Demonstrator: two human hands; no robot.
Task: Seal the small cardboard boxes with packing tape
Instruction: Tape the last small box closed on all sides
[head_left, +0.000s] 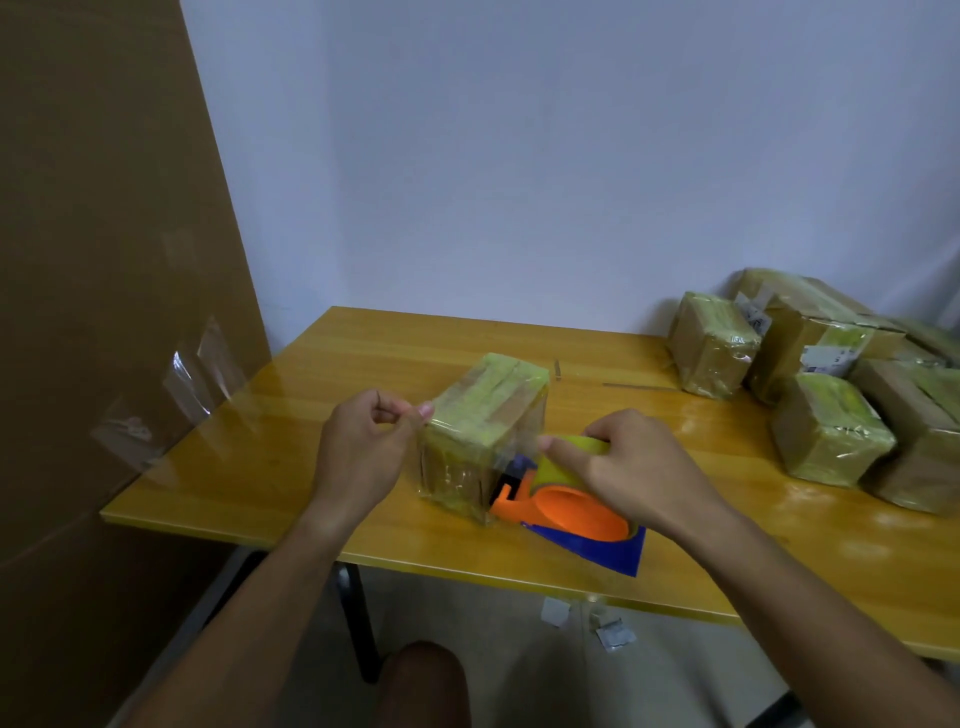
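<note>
Honestly, main risk was slack tape folding onto itself: my right hand (618, 473) gripped the tape dispenser (566, 504) near the table (291, 447) edge, left hand (363, 441) pinched the free tape end beside the box (480, 436) mid-table. Uneven pull could've skewed it. Sealed boxes (826, 384) sat beyond, right.

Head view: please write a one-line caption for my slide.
Left hand steadies a taped box while right hand grips the tape dispenser.
</note>
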